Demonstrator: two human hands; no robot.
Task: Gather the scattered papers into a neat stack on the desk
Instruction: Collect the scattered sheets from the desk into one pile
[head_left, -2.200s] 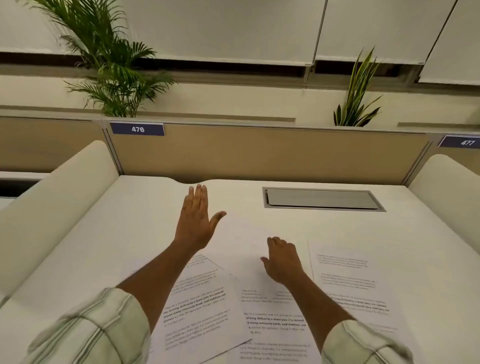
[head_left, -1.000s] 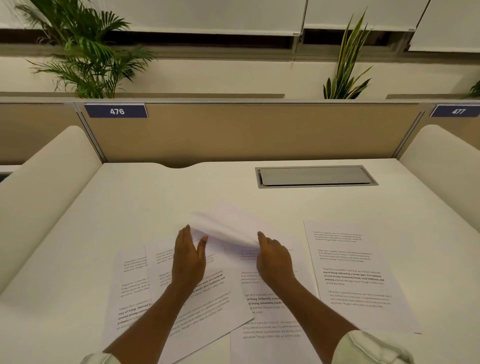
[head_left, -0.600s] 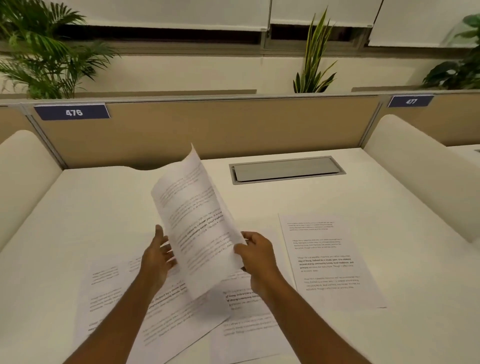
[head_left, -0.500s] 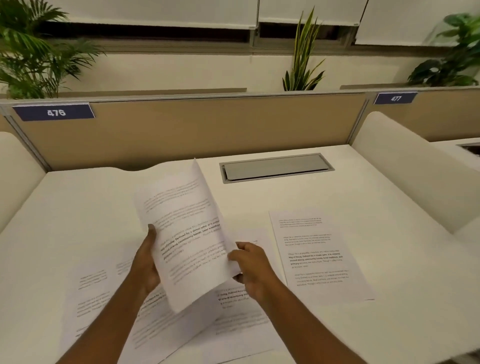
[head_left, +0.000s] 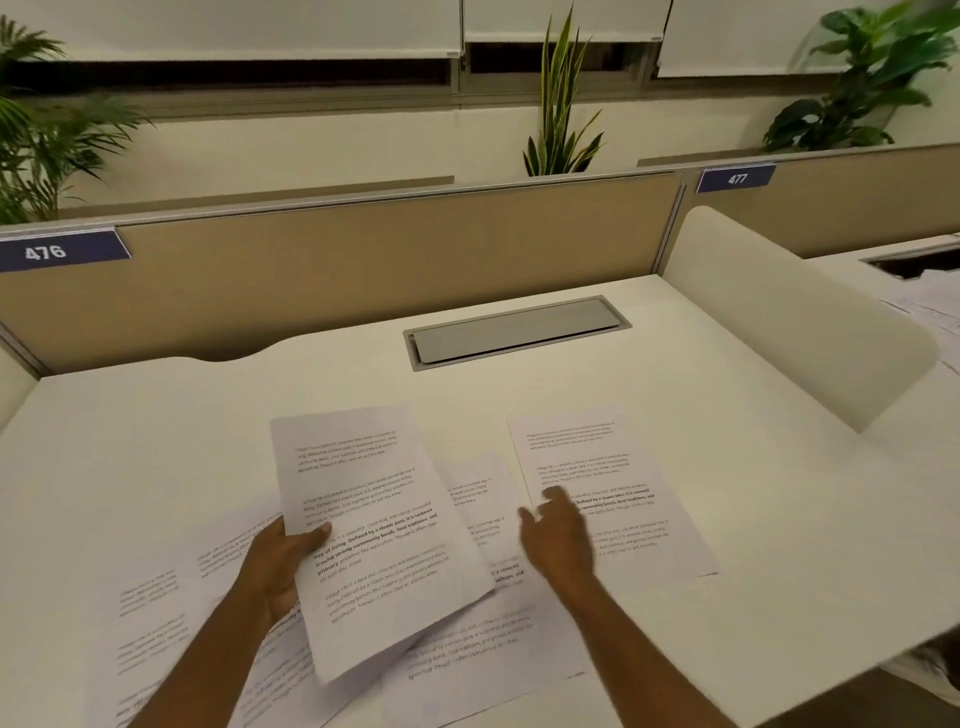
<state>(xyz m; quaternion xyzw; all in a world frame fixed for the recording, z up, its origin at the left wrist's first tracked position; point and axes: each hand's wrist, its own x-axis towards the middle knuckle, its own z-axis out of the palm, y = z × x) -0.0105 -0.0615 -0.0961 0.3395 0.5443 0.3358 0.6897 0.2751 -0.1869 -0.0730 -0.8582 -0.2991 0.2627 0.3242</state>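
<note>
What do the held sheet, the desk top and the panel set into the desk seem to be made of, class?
Held sheet: thin matt paper, printed in black; it bends in the left hand.
Desk: smooth off-white surface with a soft sheen, probably laminate.
Inset panel: grey, flat, brushed-looking, likely metal, possibly plastic.

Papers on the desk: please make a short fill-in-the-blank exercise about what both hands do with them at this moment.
1. The printed sheet is held by the ____ hand.
2. The right hand reaches toward the separate sheet lying to the ____ of the held one.
3. The right hand holds ____.
4. The blue label on the partition reads ____.

Missing words: left; right; nothing; 476
</note>
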